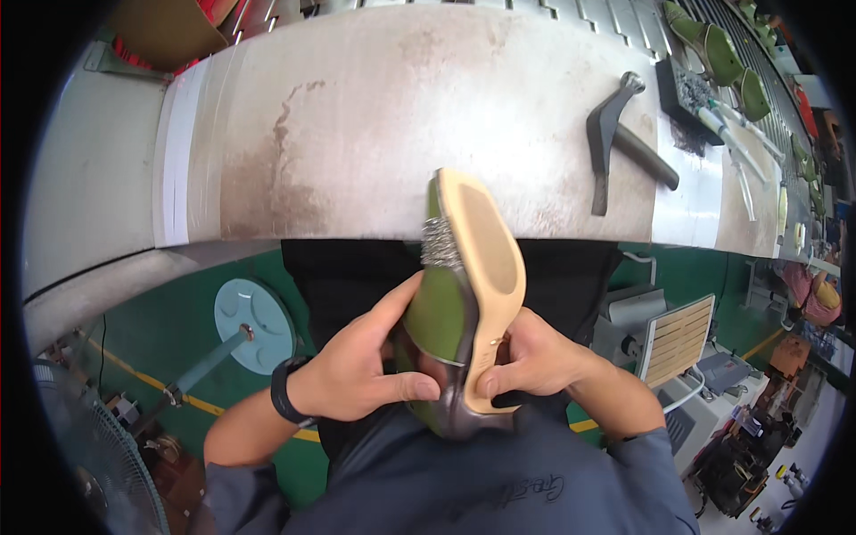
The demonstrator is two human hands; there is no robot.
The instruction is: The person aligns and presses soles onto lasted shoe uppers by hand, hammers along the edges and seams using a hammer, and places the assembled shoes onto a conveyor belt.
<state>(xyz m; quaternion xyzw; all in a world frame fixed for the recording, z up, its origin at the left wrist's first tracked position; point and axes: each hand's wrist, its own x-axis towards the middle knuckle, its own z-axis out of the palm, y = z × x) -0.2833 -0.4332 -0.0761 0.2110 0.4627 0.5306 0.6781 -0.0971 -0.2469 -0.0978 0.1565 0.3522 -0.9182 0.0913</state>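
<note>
Both hands hold one shoe (439, 316) in front of my body, just off the bench's near edge. Its upper is green with a silvery, sparkling band, and a tan sole (493, 259) faces up and to the right. The toe points away from me; the darker heel part is near my shirt. My left hand (366, 361) wraps the green side, thumb lying across the back part. On the other side, my right hand (532, 358) grips the sole's narrow end, thumb pressed on it. The fingers under the shoe are partly hidden.
On the metal bench (374, 116) lies a hammer (615, 138) at the right. Beyond it are a black box (687, 98) of small metal pieces and several white-handled tools (736, 143). Green shoes (709, 49) stand on a conveyor. A fan (89, 455) is at lower left.
</note>
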